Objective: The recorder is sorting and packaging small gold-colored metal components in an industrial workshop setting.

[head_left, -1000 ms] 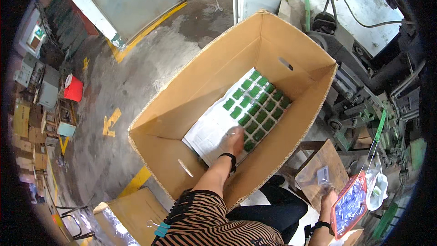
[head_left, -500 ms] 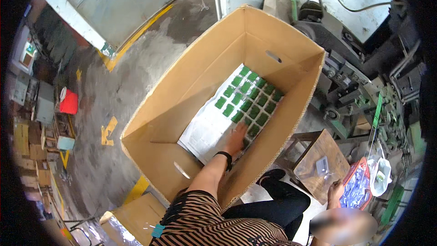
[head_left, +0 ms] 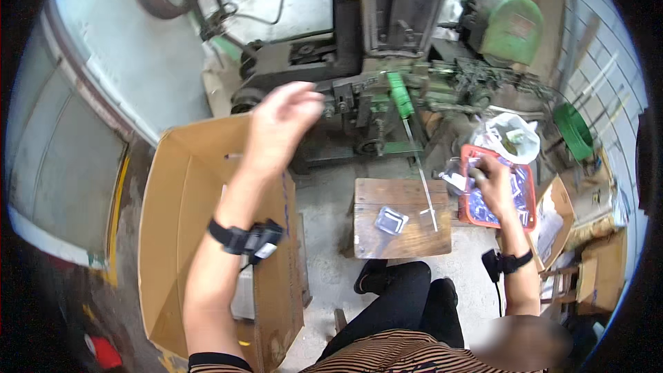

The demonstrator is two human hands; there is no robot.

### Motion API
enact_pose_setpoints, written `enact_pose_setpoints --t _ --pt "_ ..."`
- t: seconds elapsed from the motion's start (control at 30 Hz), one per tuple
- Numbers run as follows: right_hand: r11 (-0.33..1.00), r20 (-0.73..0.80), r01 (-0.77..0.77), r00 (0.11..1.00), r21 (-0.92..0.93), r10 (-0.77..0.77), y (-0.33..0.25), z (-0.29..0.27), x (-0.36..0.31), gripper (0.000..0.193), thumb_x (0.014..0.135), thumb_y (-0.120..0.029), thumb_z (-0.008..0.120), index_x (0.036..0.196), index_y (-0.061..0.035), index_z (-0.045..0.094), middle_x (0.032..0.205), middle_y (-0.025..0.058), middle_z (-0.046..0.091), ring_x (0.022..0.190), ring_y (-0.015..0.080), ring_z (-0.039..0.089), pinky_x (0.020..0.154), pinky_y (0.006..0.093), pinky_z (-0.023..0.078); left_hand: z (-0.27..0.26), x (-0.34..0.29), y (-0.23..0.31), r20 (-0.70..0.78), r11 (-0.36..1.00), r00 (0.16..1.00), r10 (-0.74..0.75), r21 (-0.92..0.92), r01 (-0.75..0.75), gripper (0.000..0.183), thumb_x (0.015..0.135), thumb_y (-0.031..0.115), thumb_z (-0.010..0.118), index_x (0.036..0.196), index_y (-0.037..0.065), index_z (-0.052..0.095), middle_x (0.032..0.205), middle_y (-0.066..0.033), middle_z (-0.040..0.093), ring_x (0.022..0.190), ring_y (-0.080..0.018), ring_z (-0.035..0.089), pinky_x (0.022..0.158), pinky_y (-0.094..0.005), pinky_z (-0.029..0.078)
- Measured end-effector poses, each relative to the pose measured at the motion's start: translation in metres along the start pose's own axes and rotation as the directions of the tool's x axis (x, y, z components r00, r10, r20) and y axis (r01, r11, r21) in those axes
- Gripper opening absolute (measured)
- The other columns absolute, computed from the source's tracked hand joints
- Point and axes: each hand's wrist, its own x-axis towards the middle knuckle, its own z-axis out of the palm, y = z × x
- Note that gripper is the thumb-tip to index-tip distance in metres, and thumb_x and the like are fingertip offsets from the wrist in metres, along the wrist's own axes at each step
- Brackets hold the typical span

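Observation:
My left hand (head_left: pixel 284 121) is raised between the cardboard box (head_left: pixel 162 235) and the machine, fingers loosely bent and slightly blurred, with nothing seen in them. Over the left part of a red basket (head_left: pixel 532 197), my right hand (head_left: pixel 494 183) has its fingers closed on a clear plastic pack (head_left: pixel 454 177), which sticks out past the basket's rim. Many small clear and bluish packs fill the basket. A clear plastic pack (head_left: pixel 391 221) lies on the wooden stool (head_left: pixel 366 238). My left forearm hides part of the box's inside.
Ahead stands a dark machine (head_left: pixel 324 110) with a green strip (head_left: pixel 400 95) and a thin metal rod (head_left: pixel 423 183) reaching over the stool. A white plastic bag (head_left: pixel 525 135) sits behind the basket. An open carton (head_left: pixel 559 217) and a green bin (head_left: pixel 573 131) are at the right.
The view has swung right, from the box to the stool and basket. My left hand has come up out of the box, away from the green pieces. My right hand has reached forward over the basket.

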Motion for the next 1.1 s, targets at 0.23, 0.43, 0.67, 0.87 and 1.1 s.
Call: enact_pose_setpoints --t 0.23,0.43,0.67,0.87,1.1 --pt "0.974 0.197 -0.005 0.979 -0.225 0.05 0.0 -0.003 -0.001 0.009 0.073 -0.007 0.06 0.08 -0.0032 0.057 0.073 0.0209 0.06 0.074 0.0388 0.059 0.065 0.0462 0.046 0.177 -0.005 -0.061 0.294 0.951 0.937 -0.191 -0.18 0.25 0.045 0.087 0.024 0.06 0.122 -0.001 0.046 0.115 -0.0118 0.056 0.104 -0.0152 0.052 0.084 -0.0272 0.044" --pt "0.939 0.171 -0.222 0.969 0.264 0.181 0.041 -0.001 -0.01 0.012 0.075 -0.006 0.065 0.079 0.0022 0.056 0.062 0.0094 0.057 0.058 0.0168 0.058 0.054 0.0307 0.046 0.22 -0.052 -0.096 0.174 0.743 0.885 -0.431 -0.489 0.458 0.051 0.09 0.031 0.052 0.127 -0.002 0.04 0.122 -0.0165 0.051 0.11 -0.0236 0.052 0.087 -0.0333 0.045" --pt "0.82 0.551 -0.342 0.834 0.459 0.04 0.005 0.022 0.018 0.014 0.083 -0.01 0.063 0.083 0.0033 0.058 0.072 0.0051 0.061 0.057 0.0095 0.057 0.05 0.025 0.047 0.245 -0.068 -0.082 0.094 0.585 0.898 -0.43 -0.729 0.357 0.042 0.095 0.027 0.042 0.127 0.0 0.038 0.112 -0.0172 0.056 0.102 -0.025 0.055 0.084 -0.034 0.047" --pt "0.921 0.282 0.362 0.877 0.147 -0.39 0.017 0.051 0.117 0.048 0.074 0.002 0.054 0.12 -0.0114 0.05 0.1 0.027 0.057 0.094 0.0405 0.056 0.08 0.0393 0.048 0.196 -0.08 -0.115 -0.01 0.487 0.756 -0.655 -0.77 0.412 0.039 0.093 0.037 0.038 0.103 0.001 0.049 0.078 -0.0096 0.057 0.062 -0.0221 0.058 0.061 -0.037 0.052" --pt "0.889 0.414 0.327 0.892 -0.32 -0.179 0.02 0.096 0.199 0.06 0.072 -0.001 0.055 0.128 -0.018 0.042 0.115 0.0222 0.05 0.101 0.0359 0.056 0.082 0.0416 0.047 0.203 -0.156 -0.151 0.414 0.143 0.517 -0.75 -0.661 0.736 0.056 0.092 0.05 0.024 0.111 0.003 0.047 0.086 -0.0133 0.059 0.072 -0.0257 0.059 0.061 -0.0391 0.051"
